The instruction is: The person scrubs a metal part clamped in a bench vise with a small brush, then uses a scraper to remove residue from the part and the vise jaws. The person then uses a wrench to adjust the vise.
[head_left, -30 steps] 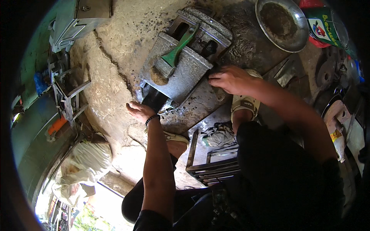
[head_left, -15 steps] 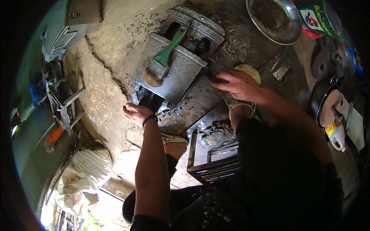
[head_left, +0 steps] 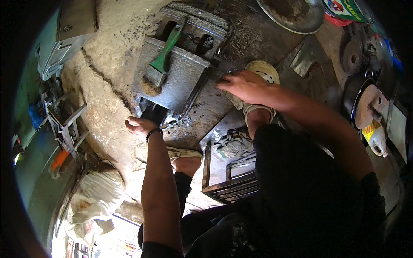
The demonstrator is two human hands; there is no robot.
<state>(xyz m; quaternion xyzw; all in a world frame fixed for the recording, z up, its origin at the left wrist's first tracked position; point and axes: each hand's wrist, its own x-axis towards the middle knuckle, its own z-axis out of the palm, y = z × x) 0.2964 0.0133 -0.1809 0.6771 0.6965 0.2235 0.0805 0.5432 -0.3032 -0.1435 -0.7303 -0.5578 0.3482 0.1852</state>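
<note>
A heavy grey metal vise-like block [head_left: 172, 81] lies on the ground, with a dark threaded screw [head_left: 155, 112] coming out of its near end. On top rests a brush [head_left: 162, 60] with a green handle and brown bristles. My left hand [head_left: 141, 127] is at the screw's near end, fingers curled; what they close on is hidden. My right hand [head_left: 243, 87] is beside the block's right side, above my shoe, fingers bent together and pointing left. Something dark is by its fingertips, too unclear to name.
A crumpled grey cloth [head_left: 235, 143] lies by a dark metal frame [head_left: 230, 185] between my legs. A round metal pan [head_left: 297, 17] stands far right. My cream shoe [head_left: 263, 72] is under my right hand. Rightward lies a yellow-labelled bottle [head_left: 377, 139]; a whitish sack [head_left: 101, 191] sits lower left.
The whole view has shifted, so the block and both hands appear farther left and the block higher. My right hand's fingers look closer together. My left hand stays at the screw's end.
</note>
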